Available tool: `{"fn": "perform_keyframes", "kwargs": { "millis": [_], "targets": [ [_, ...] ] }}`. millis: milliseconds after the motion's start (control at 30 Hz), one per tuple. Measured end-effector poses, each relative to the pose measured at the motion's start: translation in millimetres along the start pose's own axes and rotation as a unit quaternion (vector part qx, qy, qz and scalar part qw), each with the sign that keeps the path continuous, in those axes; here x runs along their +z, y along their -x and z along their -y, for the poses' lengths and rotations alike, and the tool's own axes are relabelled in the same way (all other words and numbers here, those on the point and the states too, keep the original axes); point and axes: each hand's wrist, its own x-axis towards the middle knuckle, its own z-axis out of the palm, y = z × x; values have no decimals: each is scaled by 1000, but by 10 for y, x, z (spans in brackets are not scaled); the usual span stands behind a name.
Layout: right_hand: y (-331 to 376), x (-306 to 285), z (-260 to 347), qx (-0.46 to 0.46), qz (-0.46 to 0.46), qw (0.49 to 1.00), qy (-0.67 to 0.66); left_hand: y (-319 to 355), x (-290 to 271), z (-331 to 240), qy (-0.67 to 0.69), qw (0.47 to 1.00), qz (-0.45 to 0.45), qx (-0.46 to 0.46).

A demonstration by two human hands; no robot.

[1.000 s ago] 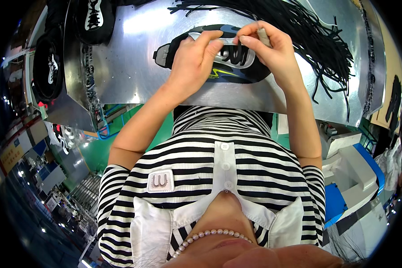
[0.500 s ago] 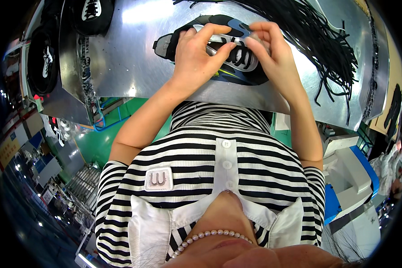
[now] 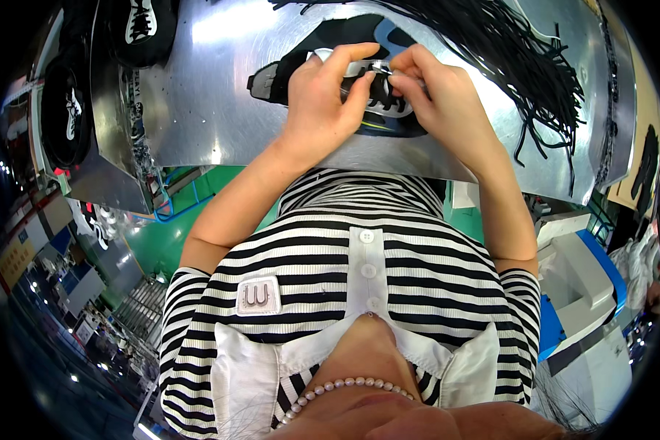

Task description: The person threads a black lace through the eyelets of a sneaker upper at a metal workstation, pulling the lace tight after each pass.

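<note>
One big metal desk (image 3: 191, 121) has a smooth, shiny top with a white patch of glare. Next comes a shirt (image 3: 308, 249) with ribbed black and white stripes, worn by the person at the desk. A long heap of black laces (image 3: 521, 73), soft and stringy, lies on the right part of the desk, with loose ends poking out. Near the middle of the desk, close to the person, lies a long shoe (image 3: 348, 33), its grey heel to the left and its toe to the right. It is mostly black, with a curvy blue patch and a thin yellow line. The left hand (image 3: 319, 106) touches the shoe, thumb and first finger spread like a C; its other fingers are mostly hidden, so I cannot tell if it grips. The right hand (image 3: 444, 92) is half curled over the shoe, thumb and first finger close together; what they pinch, if anything, is too small to tell. Smallest of all, a thin black lace (image 3: 383, 101) zigzags across the shoe, just beside both hands.
</note>
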Motion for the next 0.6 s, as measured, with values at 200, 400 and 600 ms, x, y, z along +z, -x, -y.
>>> {"fn": "perform_keyframes", "kwargs": {
  "millis": [200,400,600],
  "targets": [
    [-70,123,114,-21,0,993,117,13,118,18,84,994,4,64],
    [116,-276,130,35,-61,987,142,-56,4,77,238,965,32,-103],
    [150,221,-120,71,-214,971,74,-141,55,38,225,964,31,-136]
  ]
}}
